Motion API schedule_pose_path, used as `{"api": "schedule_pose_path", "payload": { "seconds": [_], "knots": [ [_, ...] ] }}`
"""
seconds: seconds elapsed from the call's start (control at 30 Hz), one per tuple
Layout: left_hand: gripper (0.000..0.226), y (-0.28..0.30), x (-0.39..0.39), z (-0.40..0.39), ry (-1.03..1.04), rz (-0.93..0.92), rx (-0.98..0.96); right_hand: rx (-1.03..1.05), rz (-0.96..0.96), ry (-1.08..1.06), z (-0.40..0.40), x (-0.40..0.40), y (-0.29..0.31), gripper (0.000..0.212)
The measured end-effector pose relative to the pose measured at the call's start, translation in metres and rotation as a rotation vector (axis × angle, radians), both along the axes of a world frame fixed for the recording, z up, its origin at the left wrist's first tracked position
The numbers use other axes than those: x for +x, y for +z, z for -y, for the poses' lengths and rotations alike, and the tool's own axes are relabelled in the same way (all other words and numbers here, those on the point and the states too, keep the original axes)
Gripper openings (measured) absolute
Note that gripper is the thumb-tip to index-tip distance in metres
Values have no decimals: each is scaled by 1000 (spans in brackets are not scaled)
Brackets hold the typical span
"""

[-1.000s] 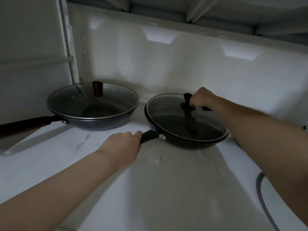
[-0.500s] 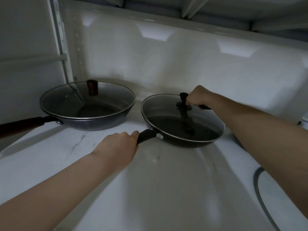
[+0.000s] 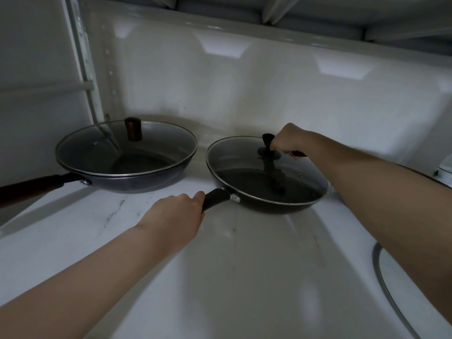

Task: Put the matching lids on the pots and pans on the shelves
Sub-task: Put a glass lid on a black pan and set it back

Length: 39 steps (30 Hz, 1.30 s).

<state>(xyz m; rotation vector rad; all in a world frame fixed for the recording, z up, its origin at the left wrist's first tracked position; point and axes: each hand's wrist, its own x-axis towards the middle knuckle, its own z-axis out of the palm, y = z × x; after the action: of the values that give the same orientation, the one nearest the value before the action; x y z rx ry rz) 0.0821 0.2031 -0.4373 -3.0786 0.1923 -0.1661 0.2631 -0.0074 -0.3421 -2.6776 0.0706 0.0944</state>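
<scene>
At the far left of the white shelf (image 3: 73, 231) sits the grey pan (image 3: 137, 178), its glass lid (image 3: 122, 150) with a brown knob (image 3: 133, 128) seated on the rim. Your left hand (image 3: 176, 214) wraps the black handle (image 3: 216, 198) of the black pan (image 3: 266, 204), fingers curled tight around it. That pan stands just beside the grey one, its own glass lid (image 3: 244, 162) resting on it. Your right hand (image 3: 288, 138) pinches the black knob (image 3: 267, 140), fingers pressed together. At the right edge lies another lid's rim (image 3: 384, 277).
</scene>
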Motion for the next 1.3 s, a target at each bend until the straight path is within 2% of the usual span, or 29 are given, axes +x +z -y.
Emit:
{"api": "schedule_pose_path", "payload": {
  "seconds": [0.17, 0.27, 0.33, 0.4, 0.5, 0.67, 0.73, 0.8, 0.93, 1.1, 1.23, 1.3],
  "knots": [
    [28, -2, 0, 0, 1, -4, -6, -6, 63, -6, 0, -6, -2, 16],
    [27, -1, 0, -1, 6, 12, -23, -20, 160, 8, 5, -15, 3, 22],
    [25, -1, 1, -2, 7, 23, -64, -13, 281, 57, 14, -26, 5, 36],
    [23, -1, 1, -5, -6, 19, -123, 1, 415, 102, 24, -50, 4, 52],
    [19, 1, -2, -12, -49, -4, -225, -8, 563, 167, 41, -94, 4, 56],
    [16, 13, -8, -13, -54, -49, -247, -93, 596, 176, 74, -168, -2, 62],
    [24, 21, -14, -5, -27, -11, -192, -141, 601, 179, 86, -190, -8, 64],
    [49, 32, -23, 5, -11, 92, -157, -177, 598, 193, 97, -205, -15, 66],
    [79, 53, -41, 19, -135, 325, -226, -191, 602, 166, 121, -228, -28, 74],
    [83, 66, -47, 30, -224, 376, -278, -203, 609, 101, 147, -258, -34, 84],
    [83, 66, -52, 46, -333, 338, -475, -247, 600, 57, 168, -282, -34, 84],
    [82, 63, -51, 56, -345, 364, -459, -275, 593, 34, 181, -292, -36, 84]
  ]
}}
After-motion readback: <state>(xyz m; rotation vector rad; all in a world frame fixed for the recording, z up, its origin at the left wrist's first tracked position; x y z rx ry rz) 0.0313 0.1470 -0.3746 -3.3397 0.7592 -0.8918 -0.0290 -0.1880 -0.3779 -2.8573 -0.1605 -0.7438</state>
